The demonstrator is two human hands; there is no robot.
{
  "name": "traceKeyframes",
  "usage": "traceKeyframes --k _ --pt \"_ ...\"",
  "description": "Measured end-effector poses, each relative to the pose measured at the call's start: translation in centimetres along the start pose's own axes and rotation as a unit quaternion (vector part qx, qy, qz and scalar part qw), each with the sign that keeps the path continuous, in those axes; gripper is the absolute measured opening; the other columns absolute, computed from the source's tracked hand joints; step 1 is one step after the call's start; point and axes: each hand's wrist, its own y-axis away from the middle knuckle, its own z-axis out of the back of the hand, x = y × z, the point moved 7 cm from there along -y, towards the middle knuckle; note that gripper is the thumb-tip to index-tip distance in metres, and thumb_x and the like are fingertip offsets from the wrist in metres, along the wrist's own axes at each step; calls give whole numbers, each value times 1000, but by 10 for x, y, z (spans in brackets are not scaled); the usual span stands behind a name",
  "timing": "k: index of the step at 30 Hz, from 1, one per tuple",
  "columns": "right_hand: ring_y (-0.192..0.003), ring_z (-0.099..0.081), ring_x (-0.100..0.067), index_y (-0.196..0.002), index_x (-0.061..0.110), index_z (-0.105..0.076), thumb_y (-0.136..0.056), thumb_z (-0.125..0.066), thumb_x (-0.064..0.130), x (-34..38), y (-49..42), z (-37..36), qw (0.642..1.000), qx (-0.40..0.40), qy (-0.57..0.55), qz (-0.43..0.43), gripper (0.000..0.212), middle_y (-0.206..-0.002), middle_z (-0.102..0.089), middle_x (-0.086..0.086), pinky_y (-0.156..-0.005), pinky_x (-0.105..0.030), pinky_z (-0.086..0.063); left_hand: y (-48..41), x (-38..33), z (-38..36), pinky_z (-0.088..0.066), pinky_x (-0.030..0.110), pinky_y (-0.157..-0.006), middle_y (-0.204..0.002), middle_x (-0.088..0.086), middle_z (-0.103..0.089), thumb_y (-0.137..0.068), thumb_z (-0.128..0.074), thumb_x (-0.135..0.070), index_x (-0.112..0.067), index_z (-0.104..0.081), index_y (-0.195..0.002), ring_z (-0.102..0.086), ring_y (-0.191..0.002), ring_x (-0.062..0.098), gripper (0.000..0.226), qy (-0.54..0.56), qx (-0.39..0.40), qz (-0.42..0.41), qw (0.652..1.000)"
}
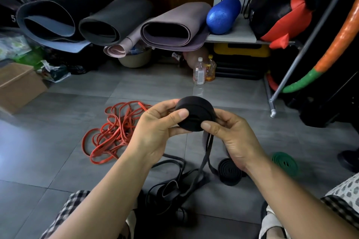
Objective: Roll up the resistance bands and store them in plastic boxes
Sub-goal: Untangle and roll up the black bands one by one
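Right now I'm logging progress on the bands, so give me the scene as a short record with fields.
left hand: grips black roll, thumb on its face
right hand: pinches same roll's lower edge
tail: hangs from roll toward floor
rolled on floor: black coil, green coil
unrolled on floor: red bands tangled, loose black bands
plastic boxes: none in view

Black-and-white checked fabric (73, 205) covers both knees, with pale shoes (270, 223) below.
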Motion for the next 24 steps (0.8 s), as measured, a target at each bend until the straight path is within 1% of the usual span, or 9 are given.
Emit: traceKeyframes --k 3,6,8,10,12,13,15,18,24 --pt "-91 -68 -7 -94 16 -67 -65 -65 12 -1 -2 2 1000 -7 2 -4 29 -90 -74 6 -77 -13 -50 1 12 0 -58 40 -73 -106 20 -65 -70 -62 -12 4 -57 -110 -65 -94 31 44 41 1 30 999" --pt "-87 -68 -5 -92 16 -68 -71 -68 8 1 -3 7 997 4 79 -14 23 -86 -74 7 -75 -13 -49 -1 17 1 -58 37 -73 -100 15 -66 -69 -63 -10 -4 -59 -100 -65 -93 28 31 25 24 65 997" --pt "-84 -69 -7 -93 18 -69 -74 -70 7 2 -2 12 982 7 187 -13 22 -87 -73 6 -75 -18 -51 -4 7 5 -56 24 -70 -92 5 -67 -68 -68 -7 -14 -62 -94 -65 -87 17 27 -125 38 35 991" --pt "-83 -69 -14 -96 19 -70 -75 -73 12 0 -2 12 948 18 317 -7 22 -86 -74 1 -79 -34 -54 -5 -2 6 -52 16 -75 -93 -6 -66 -72 -72 -4 -26 -65 -98 -63 -87 4 35 -313 55 -15 948" --pt "-81 -68 -21 -92 22 -71 -75 -74 15 -1 0 8 933 31 359 -7 19 -82 -73 -4 -80 -45 -53 -5 -2 3 -50 20 -85 -90 -13 -67 -73 -74 -7 -34 -67 -94 -62 -89 1 34 -416 75 -44 905" --pt "-82 -68 -22 -90 24 -71 -75 -75 14 -1 0 5 938 37 344 -8 18 -83 -73 -5 -81 -45 -53 -5 -3 3 -50 22 -86 -88 -12 -69 -73 -74 -8 -34 -67 -89 -63 -90 3 32 -423 71 -52 902" --pt "-84 -69 -16 -89 26 -69 -73 -74 8 1 0 3 965 42 258 -16 24 -85 -74 1 -81 -31 -55 -4 -7 4 -52 20 -80 -84 -9 -70 -72 -74 -5 -31 -68 -84 -65 -87 6 30 -390 54 -63 917" --pt "-83 -68 -3 -91 21 -67 -67 -71 7 7 -1 5 991 25 134 -14 29 -82 -73 13 -74 -12 -50 -1 -9 6 -53 17 -64 -77 -4 -71 -72 -69 4 -21 -67 -84 -67 -78 13 28 -242 23 -45 969" --pt "-89 -67 -3 -91 21 -67 -62 -67 15 10 -3 8 999 -24 23 14 30 -86 -73 11 -76 -12 -49 1 -4 2 -55 24 -56 -74 -1 -70 -62 -65 -8 -11 -61 -88 -68 -69 15 27 -10 -18 -22 1000"
